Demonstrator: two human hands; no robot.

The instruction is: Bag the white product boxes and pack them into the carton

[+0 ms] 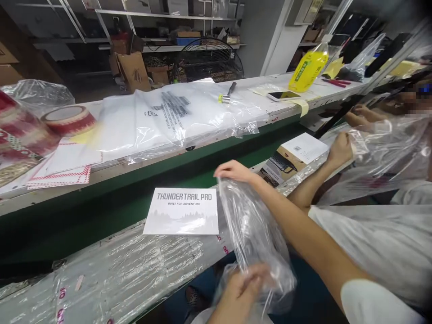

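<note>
A clear plastic bag (249, 225) hangs stretched between my two hands over the bench's front edge. My right hand (234, 172) pinches its upper end with closed fingers. Lower down, my left hand (248, 281) is closed on the bag's other end, slightly smeared by motion. Just left of the bag lies a white booklet (181, 216) printed "THUNDER TRAIL PRO", flat and touched by neither hand.
A co-worker's hand (340, 150) at right grips another clear bag (388, 153). Near it lie a printed sheet (280, 164) and a white one. A green conveyor strip (118, 198) separates the bench from a shelf with stacked plastic bags (135, 121), tape (69, 120), a phone (283, 96) and a yellow bottle (309, 67).
</note>
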